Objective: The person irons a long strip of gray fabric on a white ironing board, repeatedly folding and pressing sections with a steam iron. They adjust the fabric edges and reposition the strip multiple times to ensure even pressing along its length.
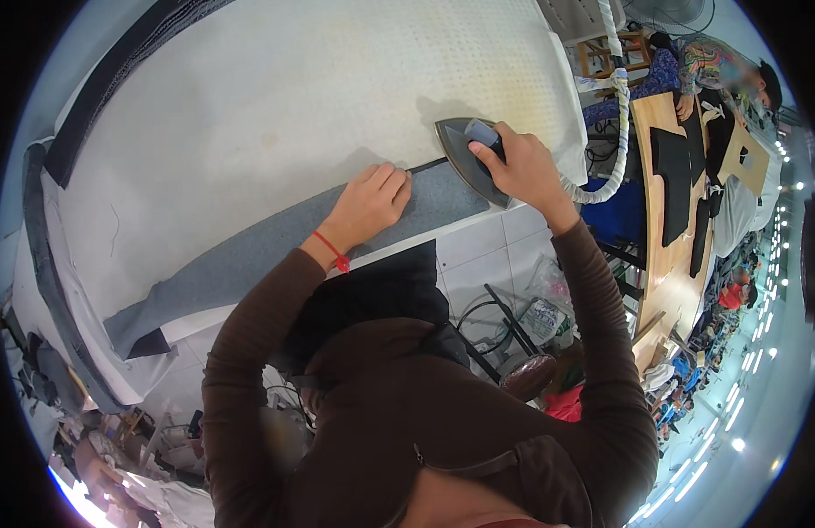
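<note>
A long strip of blue-grey denim-like fabric [275,231] lies along the near edge of a white padded ironing table [275,97]. My right hand [526,172] is wrapped round the handle of a clothes iron [467,163], whose soleplate rests on the strip's right end, its tip pointing away to the left. To the left of the iron, my left hand [372,204] presses on the strip with its fingers curled in at the fabric's far edge, where a dark folded edge shows between hand and iron. The fingertips are partly hidden.
A cloth-wrapped hose [620,132] hangs down by the table's right side. Stacked dark fabric [99,106] lies along the far left edge. At right, a wooden table [654,202] carries black cut pieces [671,189], with another person [719,66] beside it. A round stool [528,377] stands below.
</note>
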Tool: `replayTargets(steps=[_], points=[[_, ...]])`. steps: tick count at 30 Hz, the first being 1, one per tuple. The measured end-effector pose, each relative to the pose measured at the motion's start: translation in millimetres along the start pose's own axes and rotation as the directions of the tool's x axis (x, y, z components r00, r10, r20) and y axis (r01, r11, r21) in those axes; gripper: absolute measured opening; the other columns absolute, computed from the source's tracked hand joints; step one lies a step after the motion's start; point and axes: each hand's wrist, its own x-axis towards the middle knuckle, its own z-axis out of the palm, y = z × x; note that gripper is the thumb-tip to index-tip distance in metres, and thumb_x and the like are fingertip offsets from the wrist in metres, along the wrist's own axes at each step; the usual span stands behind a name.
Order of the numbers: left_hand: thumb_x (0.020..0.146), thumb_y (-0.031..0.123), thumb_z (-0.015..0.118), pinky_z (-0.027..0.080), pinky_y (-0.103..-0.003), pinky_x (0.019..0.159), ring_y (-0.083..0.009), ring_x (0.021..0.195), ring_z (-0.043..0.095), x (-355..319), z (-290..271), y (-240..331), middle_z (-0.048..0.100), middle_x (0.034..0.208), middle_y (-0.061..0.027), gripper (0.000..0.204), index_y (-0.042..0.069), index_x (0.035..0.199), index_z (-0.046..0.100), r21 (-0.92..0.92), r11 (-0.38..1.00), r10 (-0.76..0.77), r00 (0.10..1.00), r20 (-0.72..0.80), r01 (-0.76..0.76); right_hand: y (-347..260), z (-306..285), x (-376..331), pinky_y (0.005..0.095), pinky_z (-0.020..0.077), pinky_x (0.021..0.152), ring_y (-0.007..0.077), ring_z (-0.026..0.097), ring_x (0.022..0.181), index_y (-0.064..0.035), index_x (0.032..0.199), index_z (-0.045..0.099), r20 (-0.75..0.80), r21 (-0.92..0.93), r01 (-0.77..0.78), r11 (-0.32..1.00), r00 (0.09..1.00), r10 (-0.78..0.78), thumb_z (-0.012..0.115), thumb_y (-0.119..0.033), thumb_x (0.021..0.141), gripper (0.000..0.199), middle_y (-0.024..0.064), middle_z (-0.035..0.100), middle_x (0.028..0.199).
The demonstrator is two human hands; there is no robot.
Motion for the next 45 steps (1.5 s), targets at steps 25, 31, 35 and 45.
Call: replayTargets(steps=[25, 31, 35, 45], points=[[0.088, 0.008, 0.078, 0.063, -0.041, 0.094, -0.0299, 0.112, 0.069, -12, -7, -1, 0.071, 0.119, -0.0116, 0.032, -0.001, 0.119, 0.078, -0.104, 0.987, -0.126, 0.991, -0.055, 0.12, -46, 12, -3, 0.0588, 0.0592, 0.071, 0.054, 0.075, 0.077, 0.0026, 0.109, 0.077, 0.025, 0.009, 0.038, 0.999, 0.999, -0.039, 0.083, -0.049, 0.106, 0.052, 0.0293, 0.072, 0.076], [0.089, 0.007, 0.078, 0.063, -0.042, 0.095, -0.0305, 0.113, 0.069, -31, -19, -5, 0.069, 0.12, -0.0119, 0.033, -0.001, 0.121, 0.077, -0.093, 0.985, -0.153, 0.987, -0.058, 0.147, -61, 13, 0, 0.0593, 0.0599, 0.073, 0.0548, 0.075, 0.079, 0.0009, 0.107, 0.077, 0.095, 0.006, -0.015, 1.0, 0.995, 0.015, 0.083, -0.05, 0.106, 0.051, 0.0294, 0.075, 0.08], [0.09, 0.006, 0.077, 0.063, -0.042, 0.096, -0.0307, 0.114, 0.068, -35, -25, -7, 0.069, 0.122, -0.0115, 0.037, -0.001, 0.127, 0.078, -0.107, 0.979, -0.179, 0.982, -0.062, 0.172, -54, 15, -2, 0.0569, 0.0623, 0.072, 0.0523, 0.077, 0.077, 0.0009, 0.105, 0.075, 0.08, -0.01, 0.007, 1.0, 0.997, -0.006, 0.081, -0.055, 0.106, 0.056, 0.0264, 0.075, 0.078], [0.089, 0.006, 0.077, 0.063, -0.042, 0.096, -0.0294, 0.114, 0.068, -70, -57, -25, 0.069, 0.12, -0.0097, 0.04, 0.002, 0.128, 0.081, -0.099, 0.983, -0.158, 0.987, 0.005, 0.157, -63, 19, -2, 0.0569, 0.0564, 0.066, 0.054, 0.072, 0.071, 0.0008, 0.101, 0.073, 0.041, 0.02, 0.055, 0.998, 0.998, -0.056, 0.083, -0.049, 0.107, 0.051, 0.0278, 0.069, 0.071]])
